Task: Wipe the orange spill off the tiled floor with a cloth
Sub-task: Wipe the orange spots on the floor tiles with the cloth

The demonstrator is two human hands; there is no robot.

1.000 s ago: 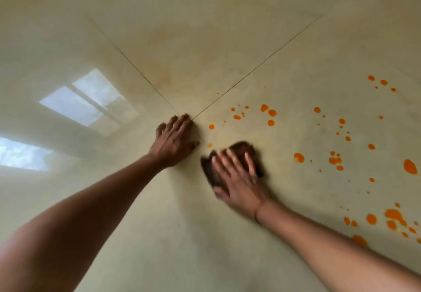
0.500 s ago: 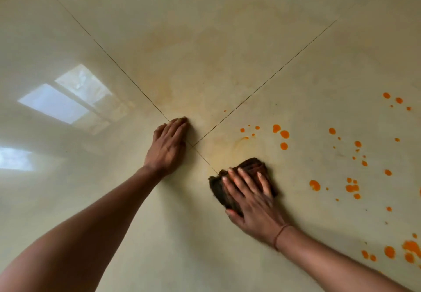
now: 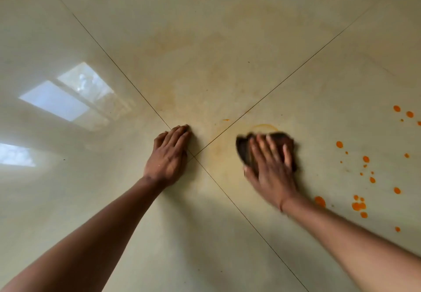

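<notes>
The left hand lies flat on the tiled floor, fingers straight and close together, holding nothing, its fingertips by the point where the grout lines cross. The right hand, blurred, presses palm-down with fingers spread on a dark brown cloth, pinning it to the floor just right of that crossing. A thin orange arc curves just beyond the cloth. The orange spill remains as scattered drops to the right of the cloth, near the right forearm. No writing is visible.
</notes>
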